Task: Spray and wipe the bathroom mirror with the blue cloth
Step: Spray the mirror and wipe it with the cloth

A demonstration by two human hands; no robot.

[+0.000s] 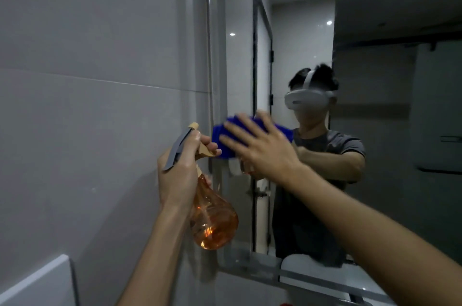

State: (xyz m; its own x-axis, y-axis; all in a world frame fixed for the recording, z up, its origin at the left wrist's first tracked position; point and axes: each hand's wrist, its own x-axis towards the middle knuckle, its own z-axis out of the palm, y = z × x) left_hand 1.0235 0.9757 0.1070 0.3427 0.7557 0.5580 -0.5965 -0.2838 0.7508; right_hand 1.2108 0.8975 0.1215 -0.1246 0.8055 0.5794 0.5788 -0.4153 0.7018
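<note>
While the left hand [178,168] grips the orange spray bottle [212,215] just left of the mirror [375,68], the right hand [260,148], fingers spread flat, presses the blue cloth [222,130] against its glass.

Cloth [222,135] on mirror [375,155] under right hand [260,145]; spray bottle [212,215] just left, before wall [100,105].

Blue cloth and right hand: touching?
Touching. The head view shows the right hand spread flat over the blue cloth, pressing it toward the mirror.
</note>
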